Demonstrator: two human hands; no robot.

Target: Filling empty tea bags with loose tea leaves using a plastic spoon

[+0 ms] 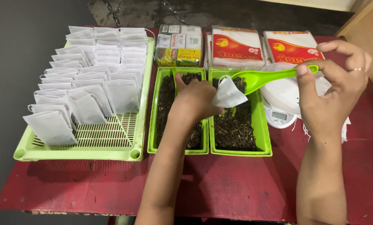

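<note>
while left hand [194, 100] pinches a white filter bag [228, 95], right hand [334, 89] grips a green scoop [265, 77]

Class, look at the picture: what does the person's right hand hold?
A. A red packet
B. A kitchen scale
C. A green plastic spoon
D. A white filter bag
C: the right hand pinches the handle end of the green plastic spoon, whose bowl meets the small white bag held by the left hand.

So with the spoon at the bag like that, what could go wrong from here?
1. The green spoon is held at its far handle end by the right hand, so it may wobble and drop tea outside the small white bag.
2. The left hand pinches the bag over the green trays; if the opening folds shut, tea may miss it.
</note>
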